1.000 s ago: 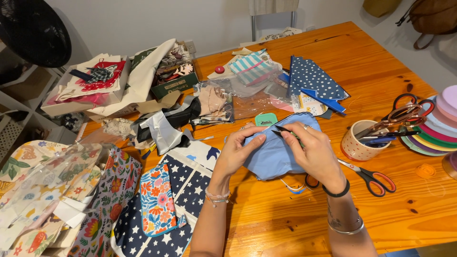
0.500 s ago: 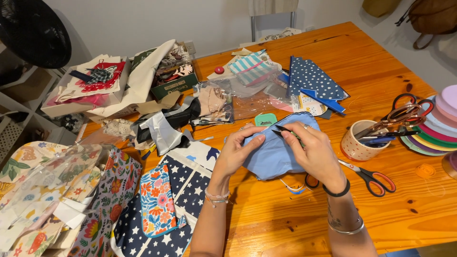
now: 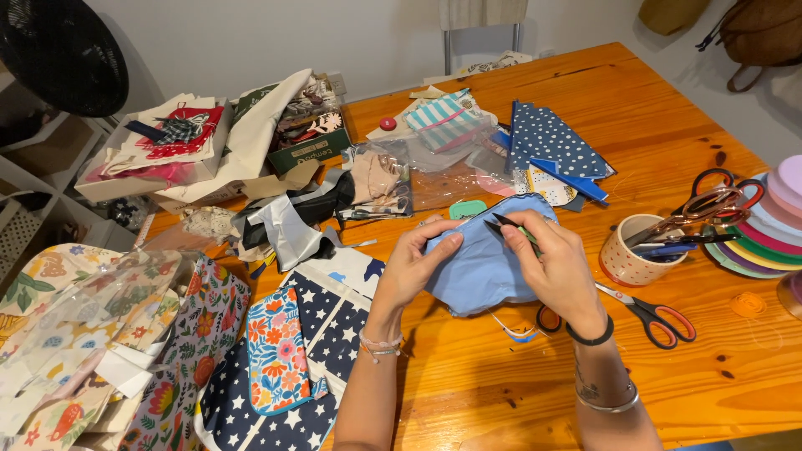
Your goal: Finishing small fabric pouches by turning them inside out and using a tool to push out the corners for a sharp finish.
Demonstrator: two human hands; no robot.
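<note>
left hand [image 3: 415, 266] pinches the left edge of a light blue fabric piece [image 3: 480, 271] at table centre; right hand [image 3: 555, 269] grips a small dark thread snip [image 3: 504, 224], its tip on the fabric's top edge. orange-handled scissors [image 3: 647, 311] lie at 3 o'clock of the fabric, a speckled cup [image 3: 628, 260] at 2 o'clock, star-print navy cloth [image 3: 330, 334] at 8 o'clock.

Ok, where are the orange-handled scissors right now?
In the head view, the orange-handled scissors lie flat on the wooden table, just right of the right hand, below the dotted cup.
</note>
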